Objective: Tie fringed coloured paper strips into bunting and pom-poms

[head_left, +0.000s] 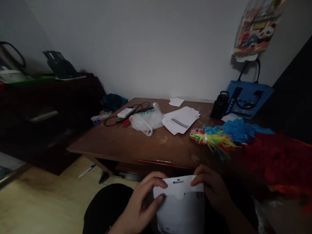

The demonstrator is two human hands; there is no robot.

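A white flat packet (180, 208) with a slotted hang hole in its top flap is held upright over the lap, in front of the table edge. My left hand (148, 198) grips its upper left corner, thumb on the near face and fingers over the top. At the upper right corner, my right hand (211, 187) holds the flap with its fingers; its thumb is hidden. Beyond the packet, a stack of white sheets or cards (181, 120) lies on the brown table (117, 139).
Left of the stack are a clear plastic bag (147, 121) and a white device (126, 112) with a black cable. Colourful strips (214, 138), blue strips (240, 130), dark red material (278, 159), a black bottle (220, 105) and a blue bag (251, 99) are at the right.
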